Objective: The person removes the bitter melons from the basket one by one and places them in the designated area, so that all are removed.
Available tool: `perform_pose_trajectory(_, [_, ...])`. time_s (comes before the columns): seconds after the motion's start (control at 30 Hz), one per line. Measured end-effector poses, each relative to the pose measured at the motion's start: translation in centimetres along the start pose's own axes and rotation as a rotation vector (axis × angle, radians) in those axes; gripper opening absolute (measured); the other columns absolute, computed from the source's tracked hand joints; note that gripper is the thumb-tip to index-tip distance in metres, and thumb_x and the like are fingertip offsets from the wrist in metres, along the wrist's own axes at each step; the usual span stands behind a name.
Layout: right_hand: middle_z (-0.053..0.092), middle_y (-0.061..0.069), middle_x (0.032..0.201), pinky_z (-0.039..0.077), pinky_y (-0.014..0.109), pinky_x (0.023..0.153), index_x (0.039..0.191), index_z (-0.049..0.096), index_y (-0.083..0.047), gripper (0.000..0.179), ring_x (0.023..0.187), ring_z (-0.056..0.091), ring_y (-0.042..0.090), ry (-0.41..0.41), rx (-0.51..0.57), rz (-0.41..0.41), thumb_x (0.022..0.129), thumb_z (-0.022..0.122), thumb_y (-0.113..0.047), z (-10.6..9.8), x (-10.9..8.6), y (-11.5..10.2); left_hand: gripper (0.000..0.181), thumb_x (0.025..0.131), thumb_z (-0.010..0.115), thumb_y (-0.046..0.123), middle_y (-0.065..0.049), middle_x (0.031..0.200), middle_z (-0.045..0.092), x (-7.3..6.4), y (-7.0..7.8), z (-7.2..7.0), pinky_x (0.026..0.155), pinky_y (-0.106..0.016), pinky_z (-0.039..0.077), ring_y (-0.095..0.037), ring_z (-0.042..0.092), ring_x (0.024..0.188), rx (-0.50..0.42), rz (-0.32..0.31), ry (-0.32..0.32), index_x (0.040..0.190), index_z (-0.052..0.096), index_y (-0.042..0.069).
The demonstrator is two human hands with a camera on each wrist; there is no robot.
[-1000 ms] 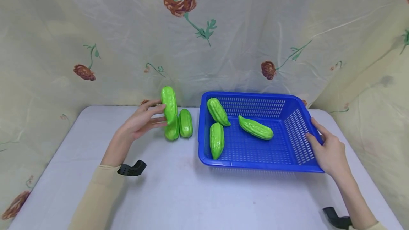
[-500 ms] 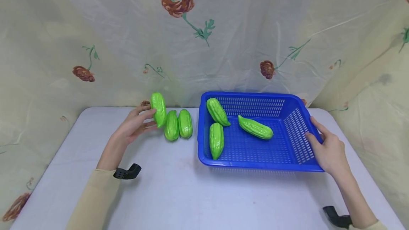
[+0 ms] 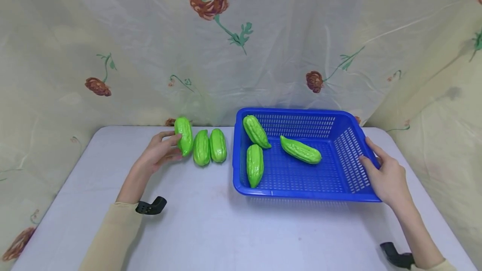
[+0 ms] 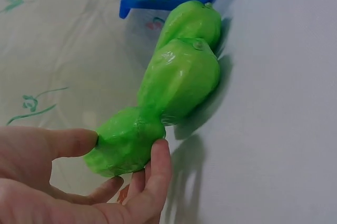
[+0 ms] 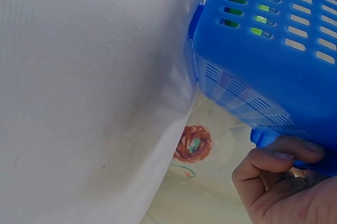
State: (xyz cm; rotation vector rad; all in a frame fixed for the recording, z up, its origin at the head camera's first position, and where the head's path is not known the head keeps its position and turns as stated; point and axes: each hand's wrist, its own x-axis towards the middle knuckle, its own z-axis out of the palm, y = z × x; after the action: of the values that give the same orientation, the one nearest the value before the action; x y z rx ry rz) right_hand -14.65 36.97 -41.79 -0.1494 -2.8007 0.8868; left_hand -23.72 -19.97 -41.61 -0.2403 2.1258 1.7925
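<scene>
My left hand (image 3: 158, 152) pinches a bright green bitter melon (image 3: 183, 134) between thumb and fingers, at the far edge of the table. To its right, two more bitter melons, one nearer (image 3: 201, 148) and one farther (image 3: 218, 145), lie side by side. In the left wrist view, the held bitter melon (image 4: 124, 142) is low and close to the others, its shadow falling on the cloth. My right hand (image 3: 390, 181) grips the right rim of a blue plastic basket (image 3: 301, 195), thumb inside. Three bitter melons lie in the basket: two along its left side, one in the middle (image 3: 300, 150).
A white cloth covers the table (image 3: 211, 229). Behind it and at both sides hangs a pale curtain (image 3: 150, 45) with printed flowers. Each wrist wears a black bracket, one on the left (image 3: 151, 206) and one on the right (image 3: 396, 256).
The left hand has carried the bitter melon leftward from over the pair, then lowered it beside them at the table's far edge. My right hand and the basket have stayed still.
</scene>
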Motion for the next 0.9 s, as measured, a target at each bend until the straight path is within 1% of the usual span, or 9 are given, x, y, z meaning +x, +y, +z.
perform_pose_trajectory(0.13, [0.061, 0.048, 0.132, 0.051, 0.026, 0.059, 0.167, 0.037, -0.009, 0.059, 0.088, 0.075, 0.050, -0.006, -0.002, 0.004, 0.114, 0.052, -0.028, -0.03, -0.05, -0.24, 0.075, 0.115, 0.047, 0.030, -0.034, 0.166, 0.037, 0.01, -0.26, 0.10, 0.100, -0.032, 0.065, -0.035, 0.064, 0.133, 0.019, -0.006, 0.002, 0.170, 0.011, -0.003])
perform_pose_trajectory(0.27, [0.061, 0.048, 0.131, 0.050, 0.024, 0.057, 0.167, 0.037, -0.009, 0.059, 0.083, 0.075, 0.046, -0.007, -0.003, 0.008, 0.114, 0.052, -0.027, -0.05, -0.06, -0.40, 0.074, 0.115, 0.046, 0.031, -0.034, 0.165, 0.038, 0.01, -0.38, 0.15, 0.097, -0.030, 0.066, -0.032, 0.064, 0.131, 0.029, -0.022, 0.004, 0.170, 0.012, -0.005])
perform_pose_trajectory(0.43, [0.061, 0.048, 0.131, 0.049, 0.024, 0.057, 0.167, 0.038, -0.009, 0.059, 0.083, 0.075, 0.045, -0.004, -0.004, 0.010, 0.113, 0.053, -0.027, -0.06, -0.02, -0.34, 0.074, 0.115, 0.046, 0.032, -0.034, 0.165, 0.039, -0.01, -0.49, 0.00, 0.096, -0.030, 0.066, -0.035, 0.061, 0.134, 0.044, -0.035, 0.007, 0.170, 0.012, -0.005])
perform_pose_trajectory(0.53, [0.062, 0.048, 0.130, 0.048, 0.025, 0.057, 0.167, 0.038, -0.009, 0.058, 0.083, 0.075, 0.045, -0.002, -0.007, 0.009, 0.113, 0.053, -0.027, -0.07, -0.03, -0.30, 0.075, 0.115, 0.046, 0.033, -0.034, 0.165, 0.038, -0.14, -0.56, -0.15, 0.096, -0.029, 0.066, -0.034, 0.061, 0.135, 0.042, -0.039, 0.001, 0.170, 0.012, -0.005])
perform_pose_trajectory(0.63, [0.062, 0.048, 0.130, 0.049, 0.025, 0.057, 0.167, 0.038, -0.009, 0.059, 0.083, 0.075, 0.045, -0.004, -0.006, 0.010, 0.113, 0.053, -0.027, -0.07, -0.05, -0.28, 0.074, 0.115, 0.046, 0.033, -0.032, 0.162, 0.040, -0.21, -0.69, -0.32, 0.093, -0.026, 0.065, -0.029, 0.064, 0.127, 0.036, -0.043, -0.007, 0.169, 0.014, -0.007])
perform_pose_trajectory(0.8, [0.062, 0.047, 0.131, 0.050, 0.026, 0.058, 0.167, 0.038, -0.009, 0.059, 0.085, 0.076, 0.047, -0.005, -0.006, 0.016, 0.113, 0.053, -0.028, -0.02, -0.04, -0.23, 0.071, 0.116, 0.045, 0.030, -0.029, 0.153, 0.046, -0.15, -0.99, -0.50, 0.087, -0.018, 0.062, -0.012, 0.064, 0.104, 0.045, -0.037, -0.026, 0.167, 0.017, -0.012])
perform_pose_trajectory(0.9, [0.062, 0.047, 0.131, 0.049, 0.028, 0.059, 0.167, 0.038, -0.009, 0.059, 0.086, 0.075, 0.049, 0.000, -0.008, 0.016, 0.113, 0.053, -0.027, -0.01, 0.02, -0.21, 0.070, 0.116, 0.044, 0.028, -0.031, 0.155, 0.046, -0.22, -1.08, -0.45, 0.088, -0.017, 0.063, -0.007, 0.064, 0.096, 0.054, -0.031, -0.045, 0.166, 0.017, -0.013])
